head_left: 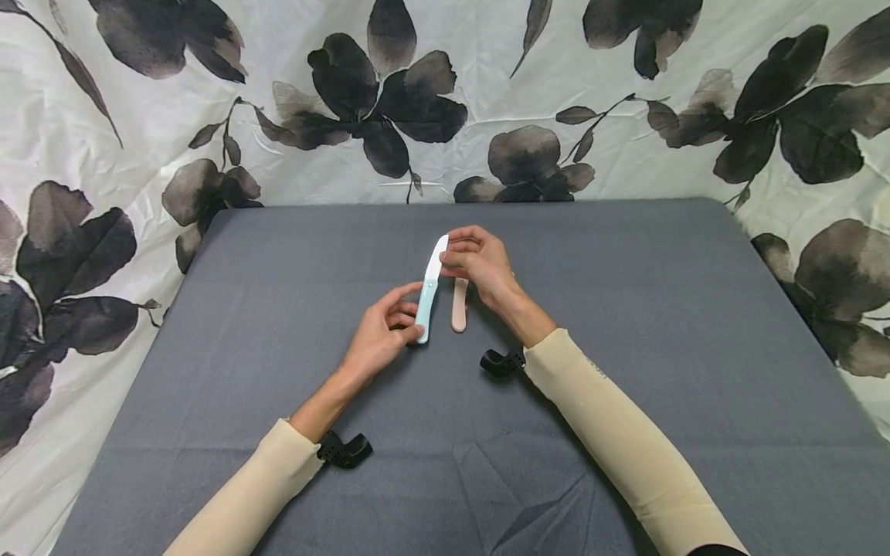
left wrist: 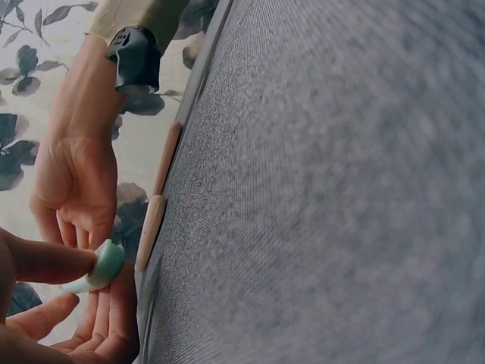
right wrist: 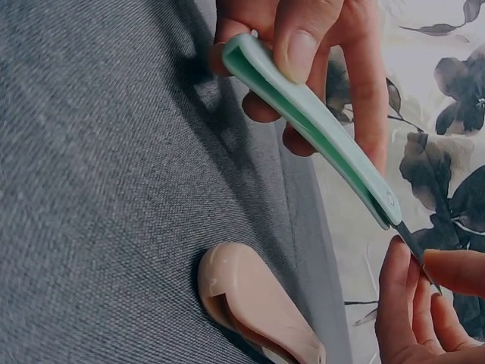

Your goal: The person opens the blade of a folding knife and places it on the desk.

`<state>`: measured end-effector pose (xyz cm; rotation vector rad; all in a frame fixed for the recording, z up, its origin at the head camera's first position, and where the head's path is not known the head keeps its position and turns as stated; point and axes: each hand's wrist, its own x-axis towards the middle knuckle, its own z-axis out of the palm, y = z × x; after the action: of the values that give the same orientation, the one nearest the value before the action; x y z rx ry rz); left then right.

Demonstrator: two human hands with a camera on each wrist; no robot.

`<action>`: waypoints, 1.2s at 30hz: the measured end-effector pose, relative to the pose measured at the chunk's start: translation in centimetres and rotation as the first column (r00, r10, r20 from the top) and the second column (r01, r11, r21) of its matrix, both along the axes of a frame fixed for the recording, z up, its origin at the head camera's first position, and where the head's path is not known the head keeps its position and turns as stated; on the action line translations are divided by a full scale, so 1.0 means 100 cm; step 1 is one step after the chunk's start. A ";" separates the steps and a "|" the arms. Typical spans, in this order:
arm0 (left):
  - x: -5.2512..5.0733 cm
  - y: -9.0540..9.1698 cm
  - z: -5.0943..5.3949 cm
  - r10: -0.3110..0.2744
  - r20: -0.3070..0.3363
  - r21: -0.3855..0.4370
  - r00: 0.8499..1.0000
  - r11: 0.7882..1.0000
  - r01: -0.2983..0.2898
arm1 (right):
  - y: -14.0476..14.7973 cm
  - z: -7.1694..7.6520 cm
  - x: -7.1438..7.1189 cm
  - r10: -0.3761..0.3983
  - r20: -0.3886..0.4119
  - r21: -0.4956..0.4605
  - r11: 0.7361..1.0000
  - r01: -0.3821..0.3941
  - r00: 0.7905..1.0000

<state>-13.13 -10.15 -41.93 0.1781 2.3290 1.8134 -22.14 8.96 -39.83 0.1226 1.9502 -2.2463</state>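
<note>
Above the table, both hands hold a folding knife with a mint-green handle [head_left: 427, 305] and a pale blade [head_left: 436, 259] swung out. My left hand [head_left: 381, 328] pinches the handle near its butt end, thumb on one side and fingers on the other. Up at the blade, my right hand [head_left: 481, 264] pinches it between thumb and fingers. The right wrist view shows the handle's slot [right wrist: 303, 125] and the thin dark edge of the blade [right wrist: 414, 246]. A pink slotted handle [right wrist: 254, 299] lies on the table just below; the right hand partly hides it in the head view.
A grey cloth [head_left: 348, 494] covers the table, creased near the front. Behind and beside it hangs a white floral fabric [head_left: 480, 46]. Black wrist cameras [head_left: 345, 450] sit on both forearms. The left wrist view shows a second pink length [left wrist: 168, 158] in line with the handle.
</note>
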 end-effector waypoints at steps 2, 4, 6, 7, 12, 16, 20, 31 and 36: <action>0.000 0.000 0.000 0.009 0.003 -0.008 1.000 1.000 -0.009 | -0.001 0.000 0.000 0.012 -0.015 0.010 1.000 -0.012 1.000; 0.001 0.000 0.000 0.011 0.012 -0.016 1.000 1.000 -0.011 | -0.002 -0.002 0.001 0.023 -0.026 0.030 0.999 -0.022 0.999; 0.003 -0.001 0.001 0.010 0.027 -0.020 1.000 1.000 -0.009 | -0.003 -0.003 0.002 0.026 -0.038 0.043 0.999 -0.025 0.999; 0.003 -0.001 0.001 0.010 0.034 -0.019 0.999 1.000 -0.009 | -0.004 -0.004 0.002 0.030 -0.044 0.053 0.998 -0.028 0.999; 0.004 -0.002 0.001 0.001 0.047 -0.028 0.999 1.000 0.001 | -0.006 -0.004 0.001 0.042 -0.039 0.064 0.997 -0.040 0.998; 0.004 -0.003 0.001 -0.048 0.028 -0.088 0.998 0.995 0.051 | -0.007 -0.005 -0.001 0.046 -0.022 0.076 0.996 -0.044 0.999; 0.005 -0.002 0.001 -0.100 0.001 -0.169 0.995 0.981 0.099 | -0.005 -0.008 -0.003 0.065 0.004 0.114 0.991 -0.065 0.998; 0.008 0.001 0.005 -0.117 -0.081 -0.304 0.990 0.949 0.087 | -0.004 -0.005 -0.005 0.134 0.033 0.211 0.968 -0.138 0.990; 0.008 0.001 0.005 -0.128 -0.156 -0.389 0.979 0.920 0.059 | -0.004 -0.004 -0.006 0.160 0.024 0.257 0.953 -0.161 0.987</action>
<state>-12.32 -10.04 -41.41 0.4018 2.6910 1.3109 -22.70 8.55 -40.26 -0.0019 2.1587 -1.8833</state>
